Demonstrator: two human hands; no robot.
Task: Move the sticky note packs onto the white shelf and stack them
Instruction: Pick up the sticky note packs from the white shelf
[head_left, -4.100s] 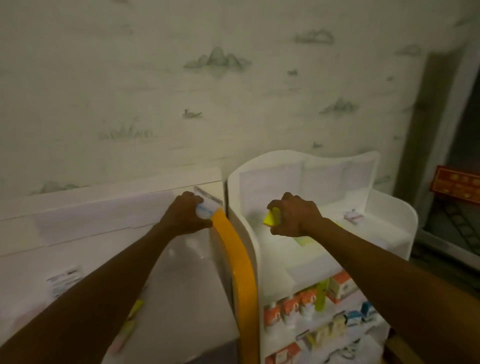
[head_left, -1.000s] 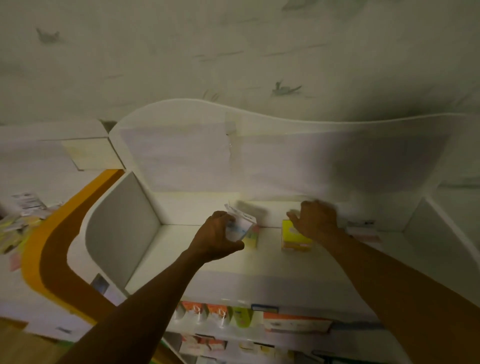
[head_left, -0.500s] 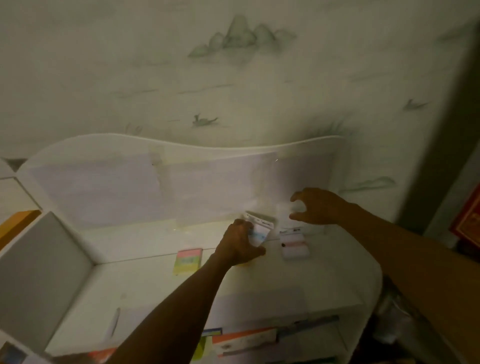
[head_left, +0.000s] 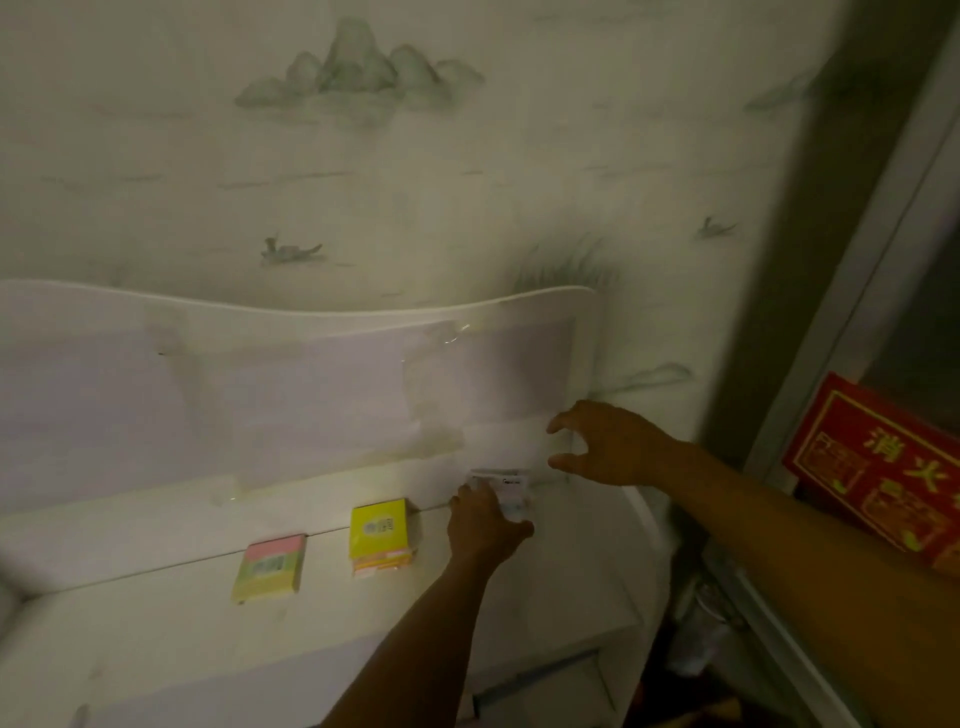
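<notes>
Left hand (head_left: 488, 525) at about 5 o'clock of the frame's centre, grip clenched round a white sticky note pack (head_left: 511, 493), fingers curled over its near edge, pack held low over the top board of the white shelf (head_left: 156, 639), near the shelf's right end; cannot tell whether the pack touches the board; right hand (head_left: 608, 441) at 1 o'clock from the left, grip released, fingers spread and loosely bent, holding nothing, poised just above and beyond the white pack, close to the shelf's back panel; yellow sticky note pack (head_left: 382, 525) at 9 o'clock from the left hand, just beside it, resting atop an orange-edged pack (head_left: 384, 561), a small stack on the shelf; pink and yellow pack (head_left: 270, 569) further toward 9 o'clock, lying flat and alone, apart from the stack; wallpapered wall (head_left: 415, 156) with faint mountain and boat drawings behind the shelf; red box (head_left: 878, 467) with yellow characters at 3 o'clock, well apart from the shelf
</notes>
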